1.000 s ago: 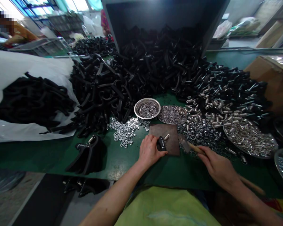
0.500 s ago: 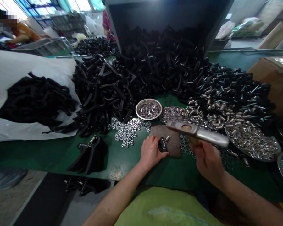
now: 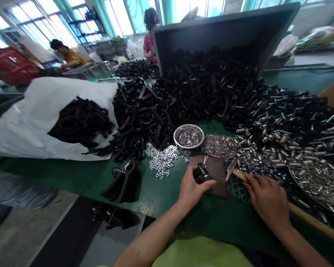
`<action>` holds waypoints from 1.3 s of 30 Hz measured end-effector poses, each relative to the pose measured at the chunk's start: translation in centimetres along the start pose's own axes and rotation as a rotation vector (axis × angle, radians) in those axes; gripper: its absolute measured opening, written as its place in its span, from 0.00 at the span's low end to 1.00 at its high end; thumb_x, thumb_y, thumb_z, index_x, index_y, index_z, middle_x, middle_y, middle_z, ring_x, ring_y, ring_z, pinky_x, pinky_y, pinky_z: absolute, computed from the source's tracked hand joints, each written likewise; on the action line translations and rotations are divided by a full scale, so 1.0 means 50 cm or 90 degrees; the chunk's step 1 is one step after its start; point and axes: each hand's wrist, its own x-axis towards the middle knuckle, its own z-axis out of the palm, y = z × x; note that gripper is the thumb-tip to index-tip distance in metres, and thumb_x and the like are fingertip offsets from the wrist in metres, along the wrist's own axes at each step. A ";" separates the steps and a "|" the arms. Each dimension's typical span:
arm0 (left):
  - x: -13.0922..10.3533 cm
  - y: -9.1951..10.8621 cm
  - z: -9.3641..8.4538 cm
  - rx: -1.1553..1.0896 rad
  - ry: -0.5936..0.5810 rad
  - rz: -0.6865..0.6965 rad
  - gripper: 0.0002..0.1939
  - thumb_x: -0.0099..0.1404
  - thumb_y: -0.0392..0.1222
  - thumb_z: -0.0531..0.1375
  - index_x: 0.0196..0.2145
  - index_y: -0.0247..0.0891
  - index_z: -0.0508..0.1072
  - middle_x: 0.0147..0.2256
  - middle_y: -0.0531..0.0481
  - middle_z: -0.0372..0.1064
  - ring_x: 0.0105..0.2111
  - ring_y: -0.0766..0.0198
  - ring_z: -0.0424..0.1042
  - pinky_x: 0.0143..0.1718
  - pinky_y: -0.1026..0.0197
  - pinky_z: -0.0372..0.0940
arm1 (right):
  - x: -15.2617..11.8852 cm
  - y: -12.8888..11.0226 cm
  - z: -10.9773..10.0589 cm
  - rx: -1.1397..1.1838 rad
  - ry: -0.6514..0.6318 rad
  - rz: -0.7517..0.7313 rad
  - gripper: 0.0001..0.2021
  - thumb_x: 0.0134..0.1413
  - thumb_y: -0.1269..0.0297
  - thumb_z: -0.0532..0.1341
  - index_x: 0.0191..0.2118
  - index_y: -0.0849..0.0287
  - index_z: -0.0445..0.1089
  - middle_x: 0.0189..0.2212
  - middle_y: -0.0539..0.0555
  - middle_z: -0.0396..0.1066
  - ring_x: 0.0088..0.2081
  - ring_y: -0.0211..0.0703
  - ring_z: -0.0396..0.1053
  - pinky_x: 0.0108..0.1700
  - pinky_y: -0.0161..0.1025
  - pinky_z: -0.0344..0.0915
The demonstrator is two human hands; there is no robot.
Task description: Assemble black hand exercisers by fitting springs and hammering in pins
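A green worktable (image 3: 161, 196) spans the view, its near edge at 6 o'clock. Viewed from the wearer's side, a grey bin (image 3: 225, 31) lies open at 12 o'clock, before it a heap of black parts (image 3: 195, 98); a white sack (image 3: 36, 120) occupies 10 o'clock. The right hand (image 3: 269, 202), at 4 o'clock from the metal plate (image 3: 218, 168), is closed around the wooden handle of a hammer (image 3: 240, 175), whose head points to 10 o'clock beside the plate's right edge; contact there cannot be told. The left hand (image 3: 189, 188) grasps a black fitting (image 3: 204, 172) between thumb and curled fingers. The fitting lies at 1 o'clock from the palm, over the plate and inside its edges, with bare plate on its right. Finished-looking clamps (image 3: 125, 181) stand at 9 o'clock from the left hand; between them extends open tabletop, continuing to the near edge. A round dish (image 3: 189, 147) at 11 o'clock from the plate and loose nuts (image 3: 163, 159) at 10 o'clock from the left hand limit the far side. Wire rings (image 3: 237, 189) crowd the plate's 4 o'clock side. A small spring (image 3: 205, 161) projects at 12 o'clock from the fitting.
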 end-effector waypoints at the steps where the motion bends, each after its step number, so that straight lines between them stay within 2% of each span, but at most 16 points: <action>1: -0.008 0.010 0.004 -0.035 -0.007 -0.006 0.32 0.49 0.55 0.67 0.47 0.37 0.63 0.41 0.46 0.69 0.41 0.57 0.69 0.42 0.55 0.64 | 0.010 -0.021 -0.007 0.088 0.010 -0.001 0.19 0.61 0.58 0.51 0.53 0.59 0.65 0.39 0.61 0.72 0.40 0.52 0.68 0.38 0.45 0.62; 4: -0.030 0.034 0.019 -0.071 -0.077 0.033 0.31 0.50 0.50 0.67 0.48 0.37 0.63 0.43 0.45 0.69 0.42 0.57 0.69 0.43 0.56 0.64 | 0.049 -0.097 -0.032 0.364 -0.010 -0.033 0.20 0.62 0.59 0.49 0.58 0.59 0.58 0.43 0.58 0.72 0.42 0.46 0.70 0.42 0.42 0.65; 6: -0.025 0.039 0.016 -0.040 -0.173 0.113 0.28 0.52 0.46 0.66 0.49 0.36 0.65 0.44 0.44 0.69 0.43 0.57 0.69 0.44 0.56 0.65 | 0.074 -0.132 -0.042 0.426 -0.019 -0.028 0.16 0.61 0.59 0.50 0.52 0.57 0.64 0.42 0.56 0.73 0.42 0.45 0.71 0.44 0.41 0.65; 8: 0.013 0.033 -0.011 0.023 -0.233 0.202 0.24 0.55 0.44 0.64 0.49 0.37 0.67 0.44 0.45 0.69 0.43 0.57 0.69 0.44 0.57 0.65 | 0.094 -0.143 -0.043 0.411 -0.034 -0.012 0.12 0.60 0.59 0.52 0.42 0.56 0.69 0.39 0.55 0.75 0.40 0.45 0.73 0.42 0.40 0.66; 10: 0.087 0.021 -0.061 0.112 -0.169 0.258 0.19 0.59 0.44 0.61 0.48 0.38 0.68 0.44 0.45 0.69 0.43 0.59 0.69 0.44 0.58 0.65 | 0.103 -0.138 -0.037 0.355 -0.104 -0.018 0.11 0.60 0.60 0.52 0.38 0.55 0.70 0.35 0.53 0.76 0.36 0.46 0.74 0.38 0.40 0.66; 13: 0.241 0.006 -0.159 0.359 0.093 0.283 0.15 0.64 0.35 0.53 0.48 0.36 0.70 0.48 0.42 0.66 0.47 0.58 0.66 0.48 0.57 0.62 | 0.100 -0.133 -0.023 0.207 -0.234 -0.064 0.11 0.59 0.61 0.51 0.36 0.52 0.71 0.29 0.51 0.76 0.31 0.48 0.74 0.30 0.40 0.63; 14: 0.293 0.003 -0.190 0.473 0.140 0.290 0.16 0.64 0.32 0.51 0.48 0.36 0.70 0.49 0.41 0.65 0.49 0.57 0.64 0.50 0.56 0.61 | 0.097 -0.135 -0.019 0.167 -0.261 -0.075 0.11 0.59 0.61 0.51 0.35 0.52 0.71 0.29 0.51 0.76 0.30 0.49 0.74 0.28 0.39 0.61; 16: 0.380 0.004 -0.241 0.695 0.158 0.308 0.17 0.64 0.30 0.50 0.47 0.36 0.71 0.53 0.41 0.62 0.53 0.54 0.59 0.52 0.53 0.57 | 0.090 -0.142 -0.012 0.131 -0.292 -0.077 0.12 0.60 0.61 0.51 0.35 0.52 0.71 0.29 0.51 0.76 0.29 0.48 0.74 0.26 0.38 0.59; 18: 0.440 0.011 -0.273 0.750 0.142 0.313 0.14 0.64 0.30 0.50 0.41 0.36 0.74 0.47 0.42 0.67 0.53 0.53 0.58 0.55 0.49 0.52 | 0.087 -0.147 -0.009 0.144 -0.302 -0.061 0.12 0.60 0.61 0.50 0.36 0.51 0.71 0.31 0.51 0.76 0.30 0.48 0.74 0.26 0.38 0.59; 22: 0.479 0.034 -0.308 0.769 0.104 0.315 0.12 0.62 0.29 0.51 0.29 0.35 0.73 0.36 0.42 0.69 0.47 0.54 0.62 0.56 0.49 0.49 | 0.088 -0.133 -0.011 0.313 -0.302 0.016 0.12 0.59 0.59 0.51 0.37 0.51 0.72 0.33 0.51 0.76 0.34 0.48 0.73 0.33 0.40 0.62; 25: 0.447 0.051 -0.323 0.723 0.150 0.296 0.07 0.59 0.30 0.53 0.30 0.32 0.71 0.39 0.39 0.67 0.47 0.52 0.63 0.50 0.52 0.56 | 0.090 -0.115 -0.013 0.555 -0.270 0.123 0.12 0.57 0.55 0.54 0.37 0.55 0.72 0.33 0.53 0.74 0.32 0.45 0.71 0.32 0.38 0.63; 28: 0.352 0.059 -0.298 0.425 0.210 0.193 0.06 0.58 0.37 0.57 0.35 0.34 0.68 0.35 0.44 0.66 0.35 0.60 0.67 0.36 0.60 0.62 | 0.092 -0.115 -0.018 0.810 -0.228 0.292 0.15 0.56 0.52 0.56 0.40 0.57 0.69 0.23 0.48 0.66 0.19 0.36 0.61 0.21 0.34 0.56; 31: 0.207 0.053 -0.218 -0.021 0.006 0.000 0.15 0.58 0.50 0.59 0.37 0.37 0.64 0.22 0.57 0.59 0.16 0.71 0.56 0.19 0.67 0.54 | 0.097 -0.139 -0.037 0.946 -0.147 0.378 0.14 0.57 0.52 0.56 0.40 0.58 0.68 0.18 0.44 0.57 0.15 0.32 0.52 0.17 0.31 0.47; 33: 0.111 0.048 -0.153 -0.245 -0.137 -0.096 0.23 0.53 0.51 0.64 0.40 0.39 0.61 0.22 0.61 0.56 0.15 0.75 0.52 0.16 0.69 0.49 | 0.100 -0.162 -0.058 0.911 -0.092 0.351 0.13 0.57 0.53 0.56 0.37 0.58 0.70 0.18 0.45 0.59 0.17 0.33 0.55 0.18 0.32 0.49; 35: 0.037 0.049 -0.100 -0.367 -0.208 -0.153 0.27 0.47 0.50 0.68 0.40 0.39 0.61 0.21 0.62 0.54 0.15 0.76 0.51 0.15 0.70 0.47 | 0.102 -0.184 -0.082 0.830 -0.045 0.279 0.12 0.58 0.56 0.56 0.34 0.57 0.71 0.21 0.48 0.65 0.22 0.36 0.63 0.23 0.33 0.58; 39: -0.025 0.073 -0.054 -0.414 -0.187 -0.163 0.29 0.45 0.47 0.70 0.42 0.39 0.63 0.25 0.58 0.62 0.20 0.73 0.60 0.19 0.70 0.56 | 0.099 -0.210 -0.111 0.725 0.008 0.141 0.10 0.59 0.60 0.55 0.33 0.56 0.72 0.29 0.51 0.74 0.33 0.41 0.71 0.35 0.35 0.65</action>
